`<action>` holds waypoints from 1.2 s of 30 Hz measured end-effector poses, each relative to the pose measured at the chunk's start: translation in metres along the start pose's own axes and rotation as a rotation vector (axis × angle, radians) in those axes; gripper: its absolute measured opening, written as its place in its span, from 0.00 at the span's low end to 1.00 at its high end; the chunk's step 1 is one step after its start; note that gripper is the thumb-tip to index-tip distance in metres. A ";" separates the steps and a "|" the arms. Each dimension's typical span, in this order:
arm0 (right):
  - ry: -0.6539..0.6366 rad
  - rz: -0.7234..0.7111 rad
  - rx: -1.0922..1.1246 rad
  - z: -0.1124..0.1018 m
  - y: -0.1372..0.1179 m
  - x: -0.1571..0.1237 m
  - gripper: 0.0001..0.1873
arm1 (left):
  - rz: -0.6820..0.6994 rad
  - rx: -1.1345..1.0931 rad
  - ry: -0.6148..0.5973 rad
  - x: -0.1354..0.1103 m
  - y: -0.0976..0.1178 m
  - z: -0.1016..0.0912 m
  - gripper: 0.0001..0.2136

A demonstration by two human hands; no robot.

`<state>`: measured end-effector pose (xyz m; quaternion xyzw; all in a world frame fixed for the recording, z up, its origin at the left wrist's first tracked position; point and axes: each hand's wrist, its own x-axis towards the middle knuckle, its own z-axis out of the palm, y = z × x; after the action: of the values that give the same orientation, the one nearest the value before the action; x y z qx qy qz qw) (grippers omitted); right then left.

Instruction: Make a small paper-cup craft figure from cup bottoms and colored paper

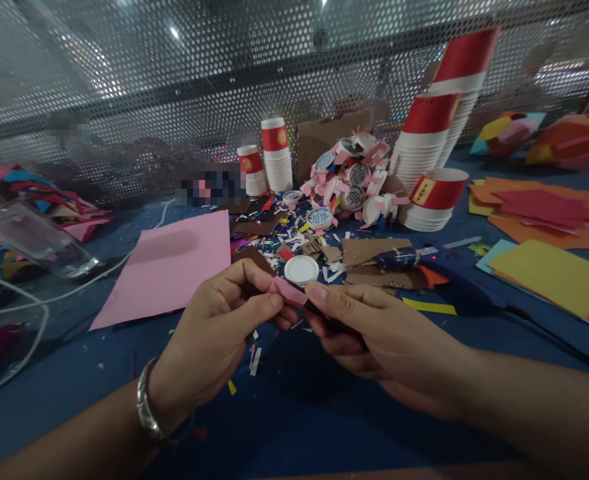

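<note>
Close in front of me, my left hand point(219, 320) pinches a small folded pink paper strip point(288, 291) between thumb and fingers. My right hand point(379, 327) is closed around a dark, scissors-like tool point(330, 321), mostly hidden by the fingers. A thin dark edge of it lies along the strip, and my right thumb is at the strip's right end. Just beyond my fingertips, a round white paper disc point(301, 269) lies on the blue table among paper scraps. A large pink paper sheet point(174, 267) lies to the left of it.
Behind the scraps rises a pile of white discs with pink tabs point(354, 177), beside stacked red-and-white paper cups point(424, 140). A blue glue gun point(454, 280) rests on cardboard at right, its cable trailing. Coloured paper sheets point(554, 273) lie far right; a clear container point(39, 233) stands left.
</note>
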<state>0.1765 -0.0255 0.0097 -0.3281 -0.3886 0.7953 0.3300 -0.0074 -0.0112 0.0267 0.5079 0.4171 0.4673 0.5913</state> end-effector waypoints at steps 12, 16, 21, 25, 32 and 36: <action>0.008 -0.004 -0.012 -0.003 0.002 0.002 0.24 | -0.018 0.000 0.002 -0.001 -0.002 -0.001 0.06; 0.005 -0.006 -0.015 -0.003 0.001 0.002 0.24 | -0.010 0.010 0.007 0.000 -0.001 0.000 0.06; 0.001 -0.040 -0.018 -0.003 -0.001 0.001 0.25 | -0.007 0.023 0.008 -0.001 -0.002 -0.001 0.05; 0.063 -0.036 -0.013 -0.006 -0.001 0.003 0.25 | -0.030 0.050 -0.048 -0.003 -0.005 0.000 0.05; 0.035 -0.018 -0.048 -0.011 -0.003 0.006 0.24 | -0.045 -0.019 0.044 0.003 -0.004 0.002 0.04; 0.014 -0.013 -0.102 -0.009 -0.004 0.004 0.25 | -0.014 -0.036 0.040 0.005 -0.003 -0.003 0.06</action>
<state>0.1823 -0.0163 0.0073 -0.3476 -0.4285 0.7698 0.3208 -0.0088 -0.0056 0.0230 0.4850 0.4240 0.4807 0.5949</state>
